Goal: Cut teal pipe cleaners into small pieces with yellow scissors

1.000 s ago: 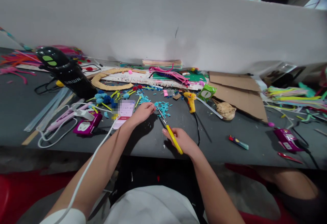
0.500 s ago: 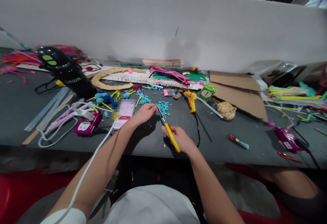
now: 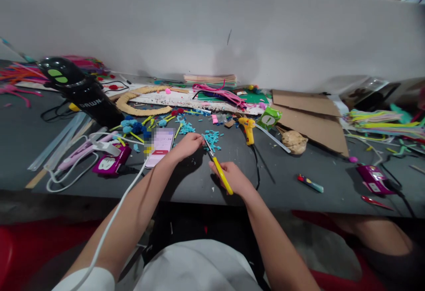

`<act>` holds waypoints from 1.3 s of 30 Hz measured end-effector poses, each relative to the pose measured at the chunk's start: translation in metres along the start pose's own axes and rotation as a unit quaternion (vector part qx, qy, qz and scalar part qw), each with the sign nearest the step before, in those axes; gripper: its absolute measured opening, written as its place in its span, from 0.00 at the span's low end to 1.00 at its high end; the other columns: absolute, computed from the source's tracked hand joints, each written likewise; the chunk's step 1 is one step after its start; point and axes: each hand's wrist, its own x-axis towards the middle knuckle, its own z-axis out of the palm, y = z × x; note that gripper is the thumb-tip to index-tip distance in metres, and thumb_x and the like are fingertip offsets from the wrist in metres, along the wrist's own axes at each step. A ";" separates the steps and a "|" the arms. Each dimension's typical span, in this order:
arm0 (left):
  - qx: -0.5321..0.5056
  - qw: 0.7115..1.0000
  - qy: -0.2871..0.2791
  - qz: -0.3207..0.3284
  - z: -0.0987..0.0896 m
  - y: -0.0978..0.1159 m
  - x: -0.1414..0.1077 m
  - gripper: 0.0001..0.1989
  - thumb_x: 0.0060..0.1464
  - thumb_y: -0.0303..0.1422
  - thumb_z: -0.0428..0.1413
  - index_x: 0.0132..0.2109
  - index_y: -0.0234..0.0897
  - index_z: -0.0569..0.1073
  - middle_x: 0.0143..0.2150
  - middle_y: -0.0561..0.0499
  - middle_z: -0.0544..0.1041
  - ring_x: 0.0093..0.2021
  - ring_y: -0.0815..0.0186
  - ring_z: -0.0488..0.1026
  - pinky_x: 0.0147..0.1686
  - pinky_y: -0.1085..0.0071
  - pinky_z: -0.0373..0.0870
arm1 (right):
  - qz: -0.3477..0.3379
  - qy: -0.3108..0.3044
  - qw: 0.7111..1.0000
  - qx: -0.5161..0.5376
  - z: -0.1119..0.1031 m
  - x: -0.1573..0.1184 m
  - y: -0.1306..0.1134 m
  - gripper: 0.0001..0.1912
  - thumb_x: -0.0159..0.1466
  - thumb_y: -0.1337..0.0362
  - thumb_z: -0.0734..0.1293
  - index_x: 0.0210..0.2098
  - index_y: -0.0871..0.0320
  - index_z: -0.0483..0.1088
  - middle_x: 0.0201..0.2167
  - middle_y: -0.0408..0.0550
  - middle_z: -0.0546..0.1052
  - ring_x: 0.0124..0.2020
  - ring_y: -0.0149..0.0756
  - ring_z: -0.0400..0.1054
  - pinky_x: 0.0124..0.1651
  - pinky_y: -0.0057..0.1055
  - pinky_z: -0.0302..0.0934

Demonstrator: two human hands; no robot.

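My right hand [image 3: 230, 176] grips a pair of scissors with yellow handles [image 3: 223, 176], blades pointing away from me. The blade tips reach the fingertips of my left hand [image 3: 191, 144], which are pinched together. Whatever lies between those fingers is too small to make out. Just beyond the tips, short cut blue pieces [image 3: 212, 139] are strewn on the grey table [image 3: 189, 184], and a second cluster of blue pieces [image 3: 187, 128] lies behind my left hand. A lit phone [image 3: 162, 142] rests beside my left wrist.
A yellow glue gun [image 3: 247, 129] with a black cord stands to the right, near a green packet [image 3: 269, 118] and cardboard sheets [image 3: 308, 118]. Leftward are a black bottle [image 3: 89, 96] and a purple power socket [image 3: 113, 160]. A white cable [image 3: 113, 220] crosses over my left arm.
The camera view has shifted slightly. Both hands hold nearly the same pose, with the scissors' blades still at my left fingertips.
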 end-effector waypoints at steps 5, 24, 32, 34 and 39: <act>-0.047 0.998 -0.007 -0.045 0.002 -0.005 0.006 0.09 0.51 0.35 0.52 0.28 0.35 0.69 0.18 0.57 0.60 0.17 0.73 0.52 0.18 0.73 0.45 | 0.024 -0.001 1.000 0.000 -0.003 0.003 -0.002 0.29 0.59 0.37 0.63 0.22 0.57 0.61 0.12 0.38 0.58 0.15 0.25 0.50 0.19 0.26 0.42; -0.092 0.993 -0.024 -0.063 -0.001 -0.009 0.000 0.10 0.53 0.37 0.53 0.33 0.34 0.71 0.21 0.56 0.61 0.18 0.74 0.53 0.19 0.74 0.48 | 0.065 -0.046 0.990 0.115 -0.010 0.003 -0.010 0.29 0.59 0.34 0.61 0.24 0.56 0.60 0.09 0.36 0.60 0.10 0.25 0.52 0.14 0.23 0.49; 0.010 0.996 0.043 0.082 -0.013 -0.013 -0.005 0.16 0.58 0.43 0.50 0.30 0.35 0.70 0.25 0.52 0.70 0.22 0.71 0.58 0.23 0.74 0.54 | 0.015 -0.063 0.987 0.150 -0.014 -0.016 -0.013 0.29 0.58 0.34 0.63 0.28 0.55 0.58 0.13 0.33 0.58 0.12 0.24 0.51 0.14 0.22 0.48; 0.006 0.994 0.066 0.092 -0.015 -0.012 -0.005 0.16 0.58 0.44 0.51 0.32 0.35 0.71 0.27 0.51 0.73 0.23 0.71 0.60 0.24 0.74 0.55 | 0.014 -0.056 0.989 0.136 -0.015 -0.016 -0.011 0.29 0.59 0.34 0.62 0.28 0.55 0.58 0.14 0.33 0.58 0.13 0.23 0.51 0.15 0.22 0.48; -0.027 0.990 0.087 0.105 -0.016 -0.010 -0.006 0.14 0.58 0.43 0.52 0.36 0.36 0.69 0.28 0.53 0.73 0.25 0.71 0.62 0.26 0.75 0.58 | -0.011 -0.050 0.994 0.093 -0.013 -0.013 -0.005 0.29 0.59 0.36 0.63 0.27 0.56 0.59 0.15 0.36 0.61 0.15 0.24 0.53 0.18 0.22 0.48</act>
